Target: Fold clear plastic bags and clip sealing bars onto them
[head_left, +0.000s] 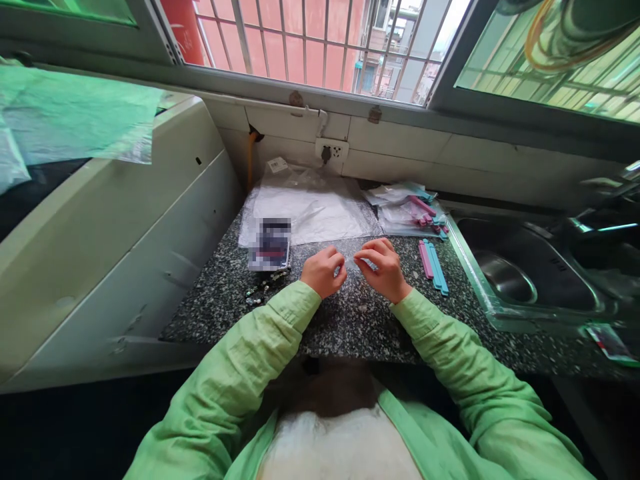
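Note:
Both hands meet over a speckled granite counter (345,320). My left hand (324,271) and my right hand (381,268) each pinch an edge of a small clear plastic bag (351,261) stretched between them. Whether anything is inside the bag cannot be seen. A pile of larger clear plastic bags (310,210) lies just beyond the hands. Pink and blue sticks (433,265) lie on the counter to the right of my right hand.
A phone (270,245) lies left of the hands, small dark bits (260,291) beside it. More packets with pink and blue sticks (410,210) sit at the back right. A steel sink (520,273) is at right, a white appliance (125,233) at left, a window (320,47) behind.

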A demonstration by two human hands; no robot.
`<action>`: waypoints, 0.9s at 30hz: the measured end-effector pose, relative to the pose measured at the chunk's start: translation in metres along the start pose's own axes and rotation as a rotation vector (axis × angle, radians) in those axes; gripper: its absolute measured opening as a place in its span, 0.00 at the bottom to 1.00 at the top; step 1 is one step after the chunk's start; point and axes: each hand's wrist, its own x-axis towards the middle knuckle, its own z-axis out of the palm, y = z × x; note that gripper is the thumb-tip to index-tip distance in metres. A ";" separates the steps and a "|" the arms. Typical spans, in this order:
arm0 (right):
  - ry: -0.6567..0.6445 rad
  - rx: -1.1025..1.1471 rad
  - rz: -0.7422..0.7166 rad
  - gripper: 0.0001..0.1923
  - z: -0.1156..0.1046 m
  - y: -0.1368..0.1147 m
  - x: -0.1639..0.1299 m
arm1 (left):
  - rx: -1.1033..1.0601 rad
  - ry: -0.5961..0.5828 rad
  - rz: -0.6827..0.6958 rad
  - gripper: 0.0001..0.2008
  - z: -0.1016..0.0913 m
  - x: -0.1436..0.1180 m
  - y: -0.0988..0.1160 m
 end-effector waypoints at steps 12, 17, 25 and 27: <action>0.101 0.014 0.006 0.04 -0.001 0.006 -0.004 | -0.058 -0.042 0.020 0.10 0.003 0.002 -0.006; 0.112 0.006 -0.005 0.04 -0.001 0.007 -0.003 | -0.088 -0.066 0.008 0.09 0.003 0.002 -0.004; 0.044 -0.002 -0.070 0.03 0.000 0.006 -0.005 | -0.092 -0.031 -0.087 0.13 0.004 0.000 -0.005; 0.025 -0.005 -0.065 0.03 0.001 0.005 -0.006 | -0.120 0.009 -0.060 0.16 0.005 0.000 -0.006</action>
